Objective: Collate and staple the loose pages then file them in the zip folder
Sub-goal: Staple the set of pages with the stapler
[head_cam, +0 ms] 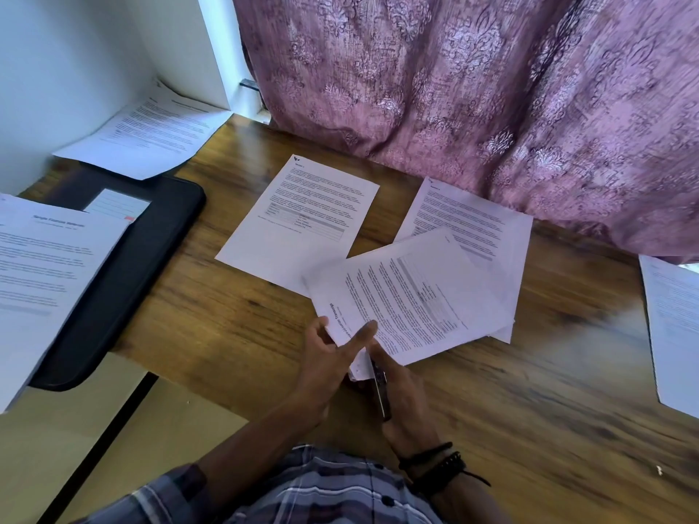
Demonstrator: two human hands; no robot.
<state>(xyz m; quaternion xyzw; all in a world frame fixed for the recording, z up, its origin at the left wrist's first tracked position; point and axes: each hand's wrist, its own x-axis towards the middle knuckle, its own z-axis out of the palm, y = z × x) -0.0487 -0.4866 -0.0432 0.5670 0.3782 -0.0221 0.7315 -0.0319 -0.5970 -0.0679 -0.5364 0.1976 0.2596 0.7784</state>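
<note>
A collated set of printed pages (pixel 412 296) lies tilted in the middle of the wooden table (pixel 212 315). My left hand (pixel 329 357) pinches its near corner between thumb and fingers. My right hand (pixel 401 395) grips a dark stapler (pixel 380 387) whose jaws sit on that same corner. Loose printed pages lie around: one (pixel 299 217) at the centre, one (pixel 472 221) partly under the held set, one (pixel 673 334) at the right edge, one (pixel 151 134) at the back left. The black zip folder (pixel 128 266) lies at the left with a page (pixel 41 274) over it.
A purple patterned curtain (pixel 491 88) hangs along the table's far edge. A white wall (pixel 56 70) stands at the back left. A small lined notepad (pixel 117 204) rests on the zip folder. The floor (pixel 125 440) shows beyond the table's left edge.
</note>
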